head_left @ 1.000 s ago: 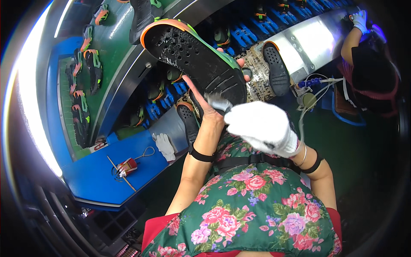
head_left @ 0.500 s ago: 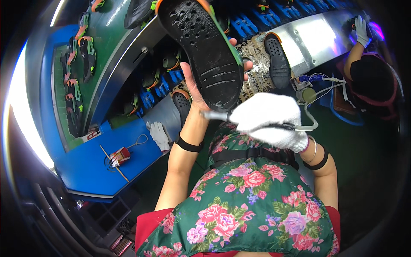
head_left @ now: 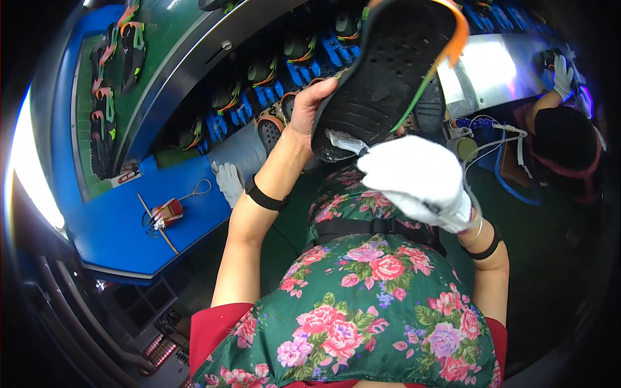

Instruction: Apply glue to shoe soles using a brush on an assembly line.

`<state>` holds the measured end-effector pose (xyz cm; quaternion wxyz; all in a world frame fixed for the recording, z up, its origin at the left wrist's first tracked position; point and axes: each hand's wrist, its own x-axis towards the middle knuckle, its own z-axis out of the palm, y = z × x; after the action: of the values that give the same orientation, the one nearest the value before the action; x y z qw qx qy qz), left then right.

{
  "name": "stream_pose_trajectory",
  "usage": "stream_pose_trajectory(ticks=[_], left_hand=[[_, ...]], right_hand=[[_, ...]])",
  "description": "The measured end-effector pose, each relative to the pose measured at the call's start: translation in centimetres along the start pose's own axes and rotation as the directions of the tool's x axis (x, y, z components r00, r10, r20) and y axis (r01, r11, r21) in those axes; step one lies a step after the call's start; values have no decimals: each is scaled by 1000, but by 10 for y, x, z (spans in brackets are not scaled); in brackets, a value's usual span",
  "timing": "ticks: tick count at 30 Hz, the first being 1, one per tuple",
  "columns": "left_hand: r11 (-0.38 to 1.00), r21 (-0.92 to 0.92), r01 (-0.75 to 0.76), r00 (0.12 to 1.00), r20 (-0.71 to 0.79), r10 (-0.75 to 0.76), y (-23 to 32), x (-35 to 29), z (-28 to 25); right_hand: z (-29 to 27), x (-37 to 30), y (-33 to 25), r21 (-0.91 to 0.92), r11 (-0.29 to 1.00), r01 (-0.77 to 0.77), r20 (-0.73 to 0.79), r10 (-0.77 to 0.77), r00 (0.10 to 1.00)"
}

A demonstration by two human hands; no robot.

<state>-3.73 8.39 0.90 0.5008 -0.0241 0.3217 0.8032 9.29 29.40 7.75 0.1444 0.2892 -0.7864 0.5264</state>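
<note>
A black shoe sole (head_left: 381, 71) with holes and an orange and green rim is held up before me. My bare left hand (head_left: 308, 115) is closed round it, thumb at its left edge, other fingers mostly hidden behind. My white-gloved right hand (head_left: 417, 176) is closed on a thin dark-handled brush (head_left: 346, 141). A pale hose runs from the glove. The brush's whitish tip touches the lower end of the sole, where the surface looks wet. Another black sole (head_left: 429, 108) lies behind on the bench, partly covered by the held one.
Left is a blue table (head_left: 123, 233) with a red object (head_left: 167, 213) and a stick. A white glove (head_left: 228, 183) lies at its edge. Shoe uppers (head_left: 133, 55) rest on a green belt; blue racks (head_left: 268, 94) hold shoes. A co-worker (head_left: 563, 139) sits at right beside the metal bench (head_left: 498, 64).
The sole has shifted right and tilted, its upper end leaning right. The brush tip has moved from beside the sole onto its lower end. My view has shifted slightly.
</note>
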Motion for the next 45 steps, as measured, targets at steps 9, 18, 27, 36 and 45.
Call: stream_pose_trajectory(ticks=[9,18,27,36,45], left_hand=[[943,-310,118,986,145,-76,13,6,6],[932,-355,79,993,115,-40,-3,13,2],[856,-482,188,981,133,-140,-58,-1,16],[962,-236,-135,988,43,149,-27,-36,29],[737,93,-669,714,358,602,118,-92,59]], right_hand=[[3,-4,3,218,975,-49,-1,51,999],[-7,-7,9,473,819,-325,-135,432,892],[-64,16,61,-326,935,-138,-305,34,952],[-10,-4,6,522,826,-213,-65,288,956],[-4,-44,45,860,494,-130,-323,723,610]])
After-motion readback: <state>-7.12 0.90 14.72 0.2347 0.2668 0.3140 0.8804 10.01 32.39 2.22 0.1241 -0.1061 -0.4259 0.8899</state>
